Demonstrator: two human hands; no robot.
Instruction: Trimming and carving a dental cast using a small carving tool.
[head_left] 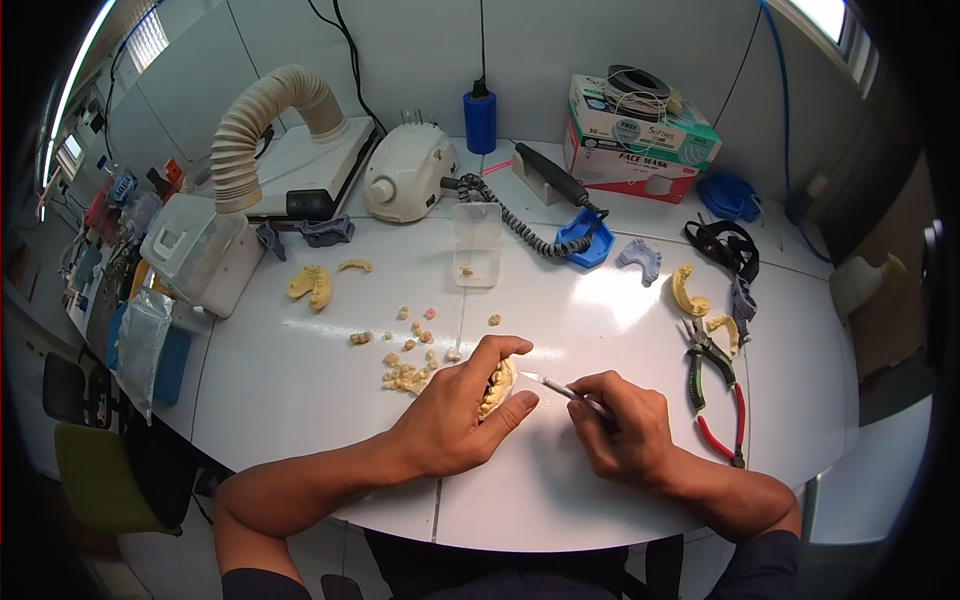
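As printed boxes (640, 148) stand, dental model (499, 386) (held)

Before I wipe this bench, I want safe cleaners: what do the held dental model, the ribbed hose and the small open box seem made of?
Dental model: probably plaster, perhaps resin; matt, pale yellow, chalky-looking.
Ribbed hose: likely flexible plastic, dull off-white, bending along its rings.
Small open box: apparently clear plastic, smooth; the table shows through.
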